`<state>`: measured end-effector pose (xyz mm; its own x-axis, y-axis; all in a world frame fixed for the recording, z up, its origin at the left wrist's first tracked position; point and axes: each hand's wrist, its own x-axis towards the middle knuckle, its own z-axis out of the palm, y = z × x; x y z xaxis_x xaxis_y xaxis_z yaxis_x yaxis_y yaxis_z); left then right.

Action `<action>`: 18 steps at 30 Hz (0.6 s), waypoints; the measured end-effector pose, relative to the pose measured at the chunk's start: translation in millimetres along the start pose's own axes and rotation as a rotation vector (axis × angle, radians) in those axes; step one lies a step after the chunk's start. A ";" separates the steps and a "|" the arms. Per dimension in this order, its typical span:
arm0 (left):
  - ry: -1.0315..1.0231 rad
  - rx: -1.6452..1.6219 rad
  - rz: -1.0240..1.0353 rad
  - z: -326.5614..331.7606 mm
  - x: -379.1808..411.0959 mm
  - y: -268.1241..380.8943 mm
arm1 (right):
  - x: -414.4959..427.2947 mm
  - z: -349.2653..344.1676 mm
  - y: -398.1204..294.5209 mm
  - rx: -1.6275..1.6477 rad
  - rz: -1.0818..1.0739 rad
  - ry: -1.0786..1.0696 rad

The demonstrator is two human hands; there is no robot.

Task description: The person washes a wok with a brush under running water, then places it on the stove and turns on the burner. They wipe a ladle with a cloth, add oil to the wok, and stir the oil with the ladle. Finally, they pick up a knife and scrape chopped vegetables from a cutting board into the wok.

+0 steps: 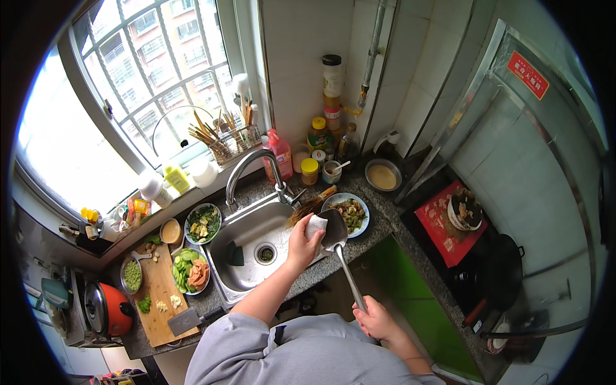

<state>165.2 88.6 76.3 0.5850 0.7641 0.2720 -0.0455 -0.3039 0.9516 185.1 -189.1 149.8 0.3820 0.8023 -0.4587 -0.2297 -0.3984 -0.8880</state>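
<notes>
My left hand [304, 243] grips a folded white cloth or paper towel [316, 225] and presses it against the blade of a metal wok spatula [335, 231]. Lower right, my right hand [374, 315] is closed round the spatula's long handle. The blade is raised at the edge of the stainless steel sink [250, 279], beside a plate of cooked meat and greens [350, 214]. Behind the cloth lies a straw brush [308, 208], partly hidden by my left hand.
Left of the sink are a wooden cutting board [156, 308] with a cleaver [184, 321], and plates of vegetables [191, 272]. A faucet [255, 159] arches over the sink. Seasoning jars [309, 171] stand behind. A black wok [503, 269] sits on the right, near a bowl [464, 209].
</notes>
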 end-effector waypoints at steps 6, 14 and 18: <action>0.164 0.052 -0.018 1.6 6.9 1.1 | -2.8 2.4 4.8 0.054 -0.049 -0.045; 0.581 -0.538 -0.293 -11.9 45.4 -46.9 | -3.4 6.5 0.4 0.220 0.008 -0.075; 0.160 -0.676 -0.227 -45.8 42.0 -31.5 | -14.5 -14.8 1.4 0.357 0.006 -0.108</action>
<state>154.1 156.4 64.4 0.5163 0.8560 0.0256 -0.4570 0.2501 0.8536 192.6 -207.9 154.8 0.2877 0.8501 -0.4411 -0.5366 -0.2384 -0.8095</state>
